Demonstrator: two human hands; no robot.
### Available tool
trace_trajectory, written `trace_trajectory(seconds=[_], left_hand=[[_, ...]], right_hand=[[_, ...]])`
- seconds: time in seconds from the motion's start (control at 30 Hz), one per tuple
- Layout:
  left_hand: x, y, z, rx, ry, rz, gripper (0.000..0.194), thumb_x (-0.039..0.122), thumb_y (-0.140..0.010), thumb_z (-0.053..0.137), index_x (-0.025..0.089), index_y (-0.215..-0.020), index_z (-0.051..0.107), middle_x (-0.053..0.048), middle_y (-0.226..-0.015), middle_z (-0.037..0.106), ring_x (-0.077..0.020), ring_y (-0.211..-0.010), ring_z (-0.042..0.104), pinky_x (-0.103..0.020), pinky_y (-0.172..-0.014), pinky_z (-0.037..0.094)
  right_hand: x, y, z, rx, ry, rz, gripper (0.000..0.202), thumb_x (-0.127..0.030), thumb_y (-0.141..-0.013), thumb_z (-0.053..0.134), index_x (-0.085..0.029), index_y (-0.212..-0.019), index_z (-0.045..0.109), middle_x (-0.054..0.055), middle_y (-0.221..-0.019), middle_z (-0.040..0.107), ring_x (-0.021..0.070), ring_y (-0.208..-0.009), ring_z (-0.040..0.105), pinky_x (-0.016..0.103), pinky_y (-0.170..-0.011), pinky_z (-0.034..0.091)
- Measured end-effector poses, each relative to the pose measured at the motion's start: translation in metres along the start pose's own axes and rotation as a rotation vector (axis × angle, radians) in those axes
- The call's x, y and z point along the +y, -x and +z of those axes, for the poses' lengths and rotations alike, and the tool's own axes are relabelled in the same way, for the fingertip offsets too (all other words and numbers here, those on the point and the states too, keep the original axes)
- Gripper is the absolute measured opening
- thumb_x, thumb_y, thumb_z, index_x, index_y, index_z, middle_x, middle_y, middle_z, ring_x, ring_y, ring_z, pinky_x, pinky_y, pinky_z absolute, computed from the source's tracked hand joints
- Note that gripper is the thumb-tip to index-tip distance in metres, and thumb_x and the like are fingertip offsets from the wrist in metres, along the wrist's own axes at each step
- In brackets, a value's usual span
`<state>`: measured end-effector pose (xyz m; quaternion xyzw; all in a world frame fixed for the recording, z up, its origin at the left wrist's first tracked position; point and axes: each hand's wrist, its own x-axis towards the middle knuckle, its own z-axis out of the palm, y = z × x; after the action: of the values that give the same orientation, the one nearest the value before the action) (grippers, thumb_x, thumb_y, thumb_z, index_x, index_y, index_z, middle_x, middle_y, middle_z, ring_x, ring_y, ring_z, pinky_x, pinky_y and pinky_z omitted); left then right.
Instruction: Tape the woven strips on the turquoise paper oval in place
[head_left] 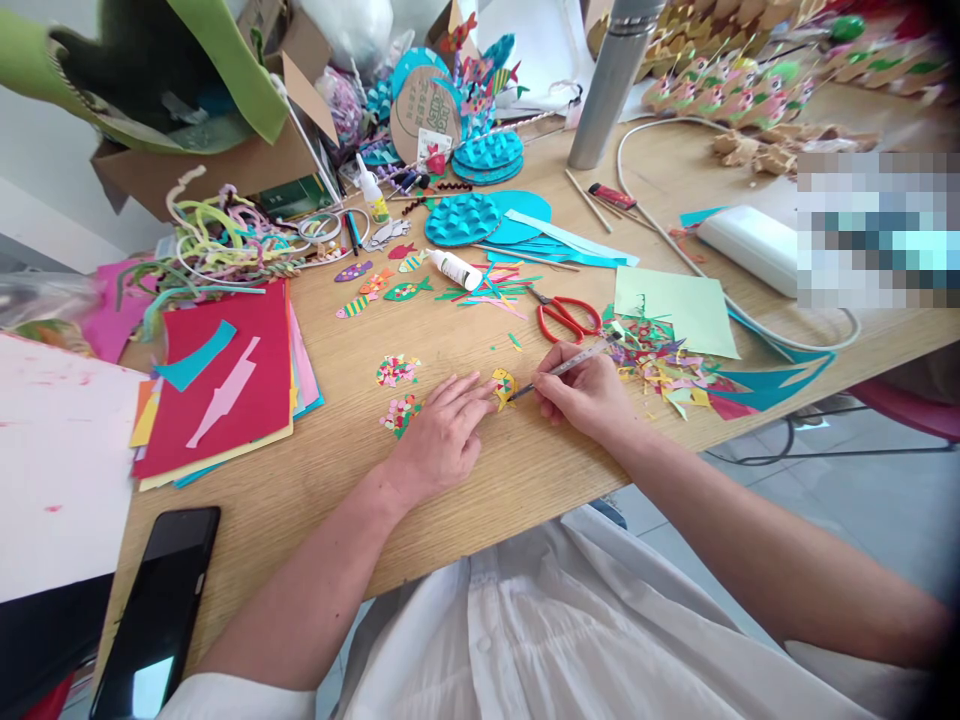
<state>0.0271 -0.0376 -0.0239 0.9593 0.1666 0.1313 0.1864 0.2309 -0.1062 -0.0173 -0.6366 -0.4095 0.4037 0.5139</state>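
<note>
A small yellow paper fish (503, 386) with bits of coloured paper on it lies flat on the wooden table. My left hand (446, 430) rests beside it, fingers stretched out and fingertips at its left edge. In my right hand (581, 390) is a slim pale pen (574, 358), pinched with its dark tip down at the fish's lower right. Piles of tiny coloured paper pieces (397, 371) lie left of my left hand, partly hidden by it. Farther back are several finished-looking paper fish (407, 290), a white glue bottle (454, 270) and red-handled scissors (566, 318).
Paper scraps (660, 350) and a pale green sheet (679, 310) lie right of my right hand. Stacked coloured paper (225, 390) and a phone (161, 600) are at left. A grey flask (611, 90) stands behind; a white cable (660, 225) curves around the right side.
</note>
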Motion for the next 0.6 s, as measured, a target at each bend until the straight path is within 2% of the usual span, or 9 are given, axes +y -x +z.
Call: trace_trajectory(seconds=[0.6], left_hand=[[-0.0002,-0.0007,0.0007,0.011,-0.003,0.001,0.045,-0.001,-0.077,0.044,0.016,-0.116,0.058,-0.008,-0.142,0.055,-0.023,-0.141,0.039,-0.048,-0.119,0.032]], right_hand=[[-0.0018,0.0007,0.0,0.022,-0.032,0.029,0.012,-0.02,-0.066,0.061,-0.022,-0.066,0.049,-0.004,-0.044,0.055,0.0112,-0.035,0.051,0.02,-0.032,0.038]])
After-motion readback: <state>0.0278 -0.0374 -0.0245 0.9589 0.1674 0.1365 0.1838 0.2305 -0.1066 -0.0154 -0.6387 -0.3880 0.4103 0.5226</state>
